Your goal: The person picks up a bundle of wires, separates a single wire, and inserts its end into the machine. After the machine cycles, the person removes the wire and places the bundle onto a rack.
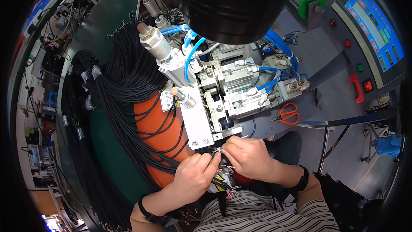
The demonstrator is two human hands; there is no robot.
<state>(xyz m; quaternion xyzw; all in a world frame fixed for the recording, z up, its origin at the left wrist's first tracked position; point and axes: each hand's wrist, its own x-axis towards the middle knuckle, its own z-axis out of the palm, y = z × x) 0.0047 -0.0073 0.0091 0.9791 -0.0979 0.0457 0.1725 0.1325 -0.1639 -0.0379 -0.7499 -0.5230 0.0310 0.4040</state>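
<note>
By striped shirt (253, 212), dangling coloured wires (232, 193); w/ L-hand grip (193, 174) and R-hand grip (249, 157) both closed, pinching sm. pale part (218, 149) directly betw., approx. equally near, leaving long axis unclear; holding just nearside of white machine plate (196, 124).
</note>
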